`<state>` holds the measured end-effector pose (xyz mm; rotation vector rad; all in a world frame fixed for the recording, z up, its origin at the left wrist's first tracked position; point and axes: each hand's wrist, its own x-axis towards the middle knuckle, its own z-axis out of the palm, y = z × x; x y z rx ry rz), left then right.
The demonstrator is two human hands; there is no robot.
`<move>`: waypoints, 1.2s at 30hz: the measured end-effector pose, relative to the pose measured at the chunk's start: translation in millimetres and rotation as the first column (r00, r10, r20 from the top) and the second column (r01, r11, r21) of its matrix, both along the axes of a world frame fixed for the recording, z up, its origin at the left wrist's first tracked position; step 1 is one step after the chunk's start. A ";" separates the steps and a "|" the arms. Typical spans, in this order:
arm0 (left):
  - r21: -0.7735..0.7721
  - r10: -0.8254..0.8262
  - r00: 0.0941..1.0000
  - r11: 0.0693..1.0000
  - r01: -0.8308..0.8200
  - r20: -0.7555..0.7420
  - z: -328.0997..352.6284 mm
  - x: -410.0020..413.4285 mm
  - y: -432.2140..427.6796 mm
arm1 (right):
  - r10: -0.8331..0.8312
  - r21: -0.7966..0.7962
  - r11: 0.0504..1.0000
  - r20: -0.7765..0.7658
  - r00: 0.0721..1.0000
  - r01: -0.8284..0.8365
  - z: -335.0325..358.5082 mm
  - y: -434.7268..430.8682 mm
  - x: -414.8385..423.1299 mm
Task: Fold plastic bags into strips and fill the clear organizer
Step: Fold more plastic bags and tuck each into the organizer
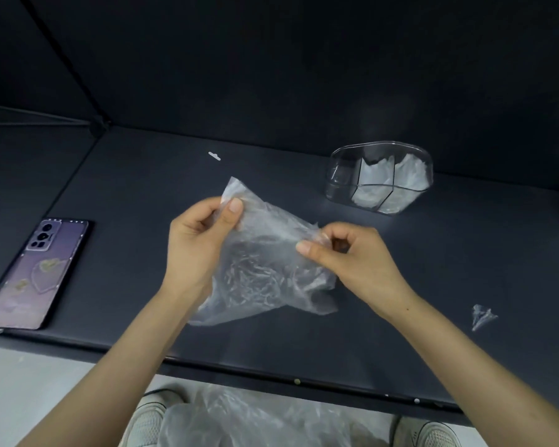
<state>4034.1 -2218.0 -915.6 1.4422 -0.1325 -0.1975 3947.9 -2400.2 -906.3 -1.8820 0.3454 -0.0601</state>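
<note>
Both hands (271, 250) pinch the plastic bag's (265, 272) top edge.

both bare forearms reaching forward, left hand (198, 243) pinching a plastic bag (262, 272) at its upper corner, right hand (359, 262) pinching the opposite edge

Bare forearms (117, 359) run to the left hand (194, 243) and right hand (359, 256) (nails short and plain). Below are pale sneakers (149, 421) with darker seams.
</note>
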 end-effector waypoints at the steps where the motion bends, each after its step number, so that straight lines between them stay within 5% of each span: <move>1: -0.006 0.017 1.000 1.000 -0.017 -0.009 -1.3 1.0 3.5 | 0.022 -0.058 0.998 0.005 1.000 -0.021 0.0 -4.7 -1.4; 7: -0.028 0.073 0.994 0.997 -0.076 -0.085 -6.0 3.0 14.2 | 0.257 0.076 0.966 -0.133 0.957 -0.249 0.7 -18.9 -8.1; 18: -0.092 0.166 0.975 0.979 -0.181 -0.150 -9.7 16.6 27.6 | 0.040 0.118 0.992 -0.050 0.998 -0.034 8.2 -30.4 -10.6; 23: -0.115 0.232 0.941 0.957 -0.266 -0.246 -12.8 26.5 33.9 | 0.115 0.025 0.993 -0.203 0.972 -0.113 10.6 -43.2 -15.1; 32: -0.086 0.235 0.923 0.958 -0.273 -0.303 -10.1 33.7 30.4 | 0.023 -0.119 0.992 -0.155 0.988 -0.042 7.6 -62.2 -14.7; 34: -0.007 0.301 0.932 0.951 -0.309 -0.200 -10.0 40.2 26.9 | -0.092 -0.195 0.978 -0.062 0.994 0.079 4.8 -69.2 -8.0; 36: 0.120 0.338 0.938 0.937 -0.328 -0.078 -12.4 49.9 20.7 | -0.186 -0.455 0.859 0.152 0.971 0.236 2.9 -73.3 -2.6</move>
